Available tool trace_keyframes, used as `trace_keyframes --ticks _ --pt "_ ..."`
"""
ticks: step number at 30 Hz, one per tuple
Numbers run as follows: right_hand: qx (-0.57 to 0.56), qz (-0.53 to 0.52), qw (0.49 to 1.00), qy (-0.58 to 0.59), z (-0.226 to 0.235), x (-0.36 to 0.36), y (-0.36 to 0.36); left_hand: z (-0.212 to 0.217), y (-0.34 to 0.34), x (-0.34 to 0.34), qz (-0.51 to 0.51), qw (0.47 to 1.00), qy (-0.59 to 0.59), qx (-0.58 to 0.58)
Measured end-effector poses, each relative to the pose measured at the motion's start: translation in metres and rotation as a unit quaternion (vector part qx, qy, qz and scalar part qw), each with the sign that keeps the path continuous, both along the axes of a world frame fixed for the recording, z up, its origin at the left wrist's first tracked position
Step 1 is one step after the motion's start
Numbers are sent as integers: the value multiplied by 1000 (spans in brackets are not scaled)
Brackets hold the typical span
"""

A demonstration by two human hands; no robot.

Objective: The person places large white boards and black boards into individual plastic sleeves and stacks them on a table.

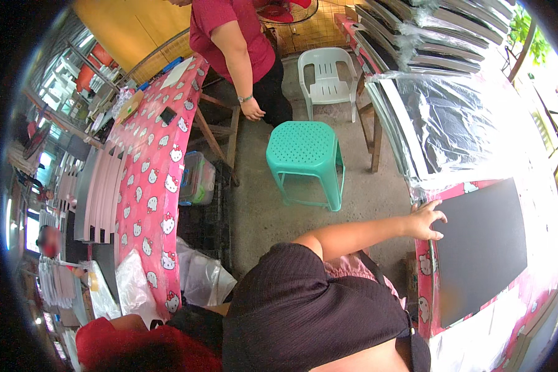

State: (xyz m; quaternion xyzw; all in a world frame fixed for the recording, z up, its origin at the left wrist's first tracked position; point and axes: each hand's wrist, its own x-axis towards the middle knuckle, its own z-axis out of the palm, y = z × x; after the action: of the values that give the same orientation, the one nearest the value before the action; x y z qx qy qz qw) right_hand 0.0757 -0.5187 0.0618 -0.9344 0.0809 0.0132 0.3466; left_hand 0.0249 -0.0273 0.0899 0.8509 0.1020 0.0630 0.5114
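From the lower middle my left arm reaches right, in a short dark sleeve. At its end, my left hand [423,221] lies at the near-left edge of a flat black sheet [482,254], fingers apart and slightly bent, with nothing gripped in them. The sheet lies on the table to the right, over a pink cartoon-print cover [426,266]. Just beyond it, a stack of plastic-wrapped panels [449,124] rests on that table. My right hand is out of the picture.
A green plastic stool [302,146] and a white chair [327,77] stand on the concrete floor. A person in a red shirt [242,43] stands beyond the stool. Another pink-covered table [149,180] runs along the left, with pale panels [99,195]. More wrapped panels [440,31] are piled at far right.
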Motion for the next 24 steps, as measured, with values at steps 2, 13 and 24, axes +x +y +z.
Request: trace_keyframes --ticks 2,13,24 --pt "-6 3 1000 -2 1 2 7 -10 5 -1 2 1000 8 -4" --pt "46 -14 992 -113 78 18 38 -3 8 9 14 999 -41 -31" --pt "310 415 838 174 133 -5 267 90 -50 -15 -309 929 -170 -109"
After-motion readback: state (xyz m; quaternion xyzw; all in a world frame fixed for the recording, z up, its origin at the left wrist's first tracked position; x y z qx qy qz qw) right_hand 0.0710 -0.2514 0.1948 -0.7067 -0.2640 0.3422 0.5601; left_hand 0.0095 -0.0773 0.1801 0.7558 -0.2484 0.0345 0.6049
